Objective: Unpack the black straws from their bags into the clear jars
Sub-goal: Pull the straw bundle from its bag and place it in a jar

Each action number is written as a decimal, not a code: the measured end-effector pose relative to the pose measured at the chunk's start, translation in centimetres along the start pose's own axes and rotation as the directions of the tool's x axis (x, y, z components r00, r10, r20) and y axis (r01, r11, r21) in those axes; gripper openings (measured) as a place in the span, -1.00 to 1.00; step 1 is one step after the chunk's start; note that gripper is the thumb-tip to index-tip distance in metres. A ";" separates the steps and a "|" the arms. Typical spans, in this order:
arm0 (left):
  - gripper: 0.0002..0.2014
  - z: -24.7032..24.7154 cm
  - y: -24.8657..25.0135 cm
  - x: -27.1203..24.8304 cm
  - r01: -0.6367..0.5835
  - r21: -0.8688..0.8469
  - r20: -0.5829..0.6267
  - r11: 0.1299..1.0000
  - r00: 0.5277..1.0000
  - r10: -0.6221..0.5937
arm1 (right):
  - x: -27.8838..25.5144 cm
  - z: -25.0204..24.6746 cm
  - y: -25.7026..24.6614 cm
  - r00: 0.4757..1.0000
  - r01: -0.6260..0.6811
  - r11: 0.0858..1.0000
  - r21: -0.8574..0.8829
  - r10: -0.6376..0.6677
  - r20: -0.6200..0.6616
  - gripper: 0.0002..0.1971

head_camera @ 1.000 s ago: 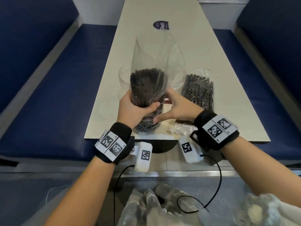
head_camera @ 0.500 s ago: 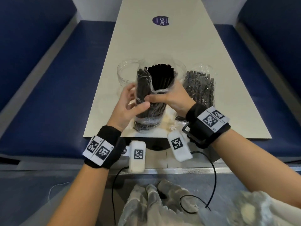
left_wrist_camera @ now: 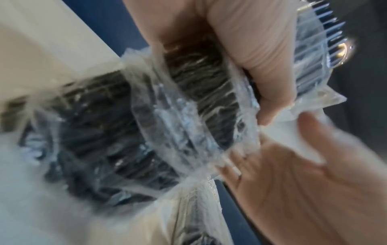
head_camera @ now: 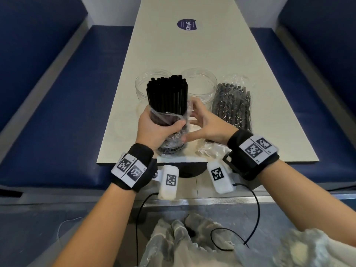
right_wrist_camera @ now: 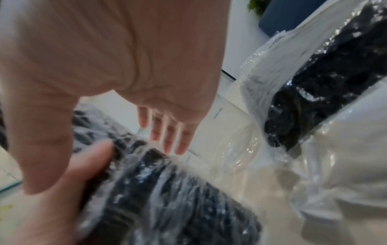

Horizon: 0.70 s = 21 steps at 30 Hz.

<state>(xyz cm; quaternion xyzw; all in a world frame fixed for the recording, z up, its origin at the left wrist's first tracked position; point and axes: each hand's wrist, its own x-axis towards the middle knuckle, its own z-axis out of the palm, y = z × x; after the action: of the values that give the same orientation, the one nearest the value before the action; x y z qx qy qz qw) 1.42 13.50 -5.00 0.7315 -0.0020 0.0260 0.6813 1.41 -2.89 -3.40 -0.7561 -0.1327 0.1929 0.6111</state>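
A bundle of black straws (head_camera: 166, 93) stands upright near the table's front edge. Its top half is bare, and its clear bag (head_camera: 170, 140) is bunched around the lower half. My left hand (head_camera: 157, 129) grips the bundle over the bag, thumb in front. My right hand (head_camera: 201, 122) lies with straight fingers against the bag's right side, its thumb low at the front. In the right wrist view the right hand's fingers (right_wrist_camera: 167, 132) are straight beside the wrapped straws (right_wrist_camera: 171, 190). Two clear jars (head_camera: 140, 87) (head_camera: 201, 81) stand just behind the bundle.
A second full bag of black straws (head_camera: 233, 105) lies to the right of the jars. A crumpled clear bag (head_camera: 210, 151) lies at the front edge of the table (head_camera: 173, 51). A purple sticker (head_camera: 186, 25) marks the far end. Blue benches (head_camera: 67, 112) flank the table.
The bag, which stood tall above the straws, has been pushed down to their lower half, baring the tops. My left hand closed again around the bundle; my right hand slid lower.
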 end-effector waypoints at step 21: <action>-0.59 -0.4 1.3 -1.9 0.040 0.272 0.037 0.961 0.998 -0.052 | 0.2 3.8 -3.2 0.971 0.146 0.989 -0.010 -0.145 -0.193 -0.37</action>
<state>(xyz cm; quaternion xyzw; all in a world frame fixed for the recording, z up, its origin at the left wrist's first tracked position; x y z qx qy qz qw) -0.56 13.78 -3.72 0.8181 0.0038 -0.0059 0.5751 0.01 1.21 -1.01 -0.7584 -0.1274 0.0737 0.6350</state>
